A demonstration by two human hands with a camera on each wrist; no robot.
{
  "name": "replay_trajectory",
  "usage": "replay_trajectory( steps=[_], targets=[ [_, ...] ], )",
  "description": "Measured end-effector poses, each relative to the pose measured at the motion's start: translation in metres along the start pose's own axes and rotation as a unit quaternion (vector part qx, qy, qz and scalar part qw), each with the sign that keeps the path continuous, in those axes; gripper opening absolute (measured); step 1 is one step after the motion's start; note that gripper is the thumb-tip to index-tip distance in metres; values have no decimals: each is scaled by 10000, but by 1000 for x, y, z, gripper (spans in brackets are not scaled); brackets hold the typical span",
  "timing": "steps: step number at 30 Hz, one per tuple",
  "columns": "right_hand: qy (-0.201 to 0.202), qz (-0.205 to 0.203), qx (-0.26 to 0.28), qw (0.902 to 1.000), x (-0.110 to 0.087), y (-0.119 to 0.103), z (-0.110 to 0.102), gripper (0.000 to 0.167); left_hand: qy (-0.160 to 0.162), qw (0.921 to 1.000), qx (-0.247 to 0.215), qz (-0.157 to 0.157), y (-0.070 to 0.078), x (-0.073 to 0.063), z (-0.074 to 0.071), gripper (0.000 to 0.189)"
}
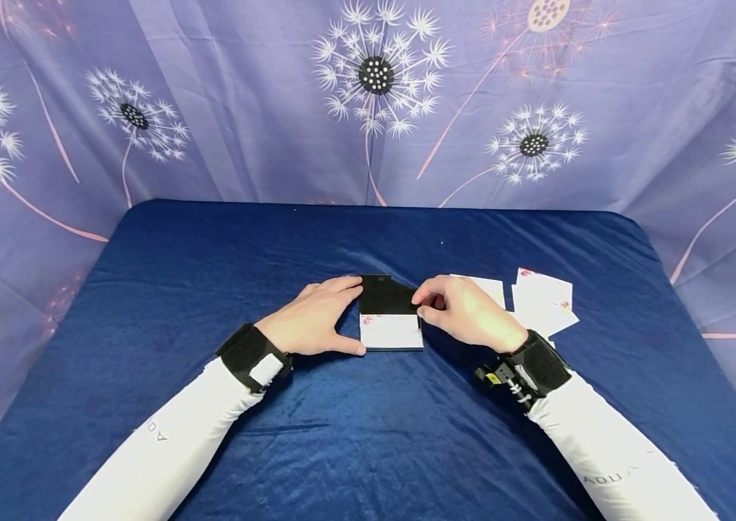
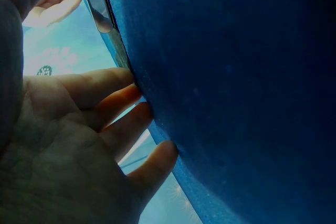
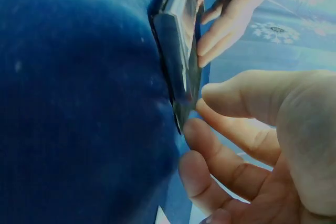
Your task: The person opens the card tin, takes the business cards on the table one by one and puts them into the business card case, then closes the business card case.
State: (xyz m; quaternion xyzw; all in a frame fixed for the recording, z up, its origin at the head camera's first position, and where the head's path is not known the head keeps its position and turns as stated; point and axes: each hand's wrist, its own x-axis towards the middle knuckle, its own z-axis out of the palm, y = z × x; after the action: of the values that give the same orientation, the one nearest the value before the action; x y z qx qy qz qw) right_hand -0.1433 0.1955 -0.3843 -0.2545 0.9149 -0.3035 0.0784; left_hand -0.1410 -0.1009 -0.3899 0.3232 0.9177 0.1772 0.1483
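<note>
A small black card case (image 1: 382, 295) lies in the middle of the table. In its near half a white card (image 1: 391, 331) with a red floral print shows. My left hand (image 1: 318, 318) rests along the left side, fingers stretched out, fingertips at the far corner and thumb at the near one. With thumb and index finger my right hand (image 1: 465, 311) pinches the case's black flap at its right edge. In the right wrist view the case (image 3: 173, 45) appears edge-on, its side shiny. The left wrist view shows part of the case (image 2: 95, 1) beyond my fingers.
Several loose white cards (image 1: 540, 297) lie overlapping to the right, partly behind my right hand. Dark blue cloth (image 1: 244, 246) covers the table. Behind it hangs a purple curtain (image 1: 244, 87) with dandelion prints.
</note>
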Motion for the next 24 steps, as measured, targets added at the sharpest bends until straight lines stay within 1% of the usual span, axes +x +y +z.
replay_trajectory(
  steps=[5, 11, 15, 21, 24],
  targets=[
    [97, 114, 68, 9999, -4, 4, -9, 14, 6, 10000, 35, 8, -1, 0, 0, 106],
    [291, 311, -78, 9991, -10, 12, -25, 14, 9, 10000, 35, 13, 0, 0, 0, 106],
    [368, 497, -171, 9979, -14, 20, -36, 16, 18, 10000, 49, 14, 1, 0, -1, 106],
    [367, 751, -466, 9954, -21, 33, -52, 24, -12, 10000, 68, 10, 2, -1, -2, 106],
    [334, 871, -498, 9944, -25, 40, -57, 27, -43, 10000, 69, -5, 2, -1, -2, 107]
  ],
)
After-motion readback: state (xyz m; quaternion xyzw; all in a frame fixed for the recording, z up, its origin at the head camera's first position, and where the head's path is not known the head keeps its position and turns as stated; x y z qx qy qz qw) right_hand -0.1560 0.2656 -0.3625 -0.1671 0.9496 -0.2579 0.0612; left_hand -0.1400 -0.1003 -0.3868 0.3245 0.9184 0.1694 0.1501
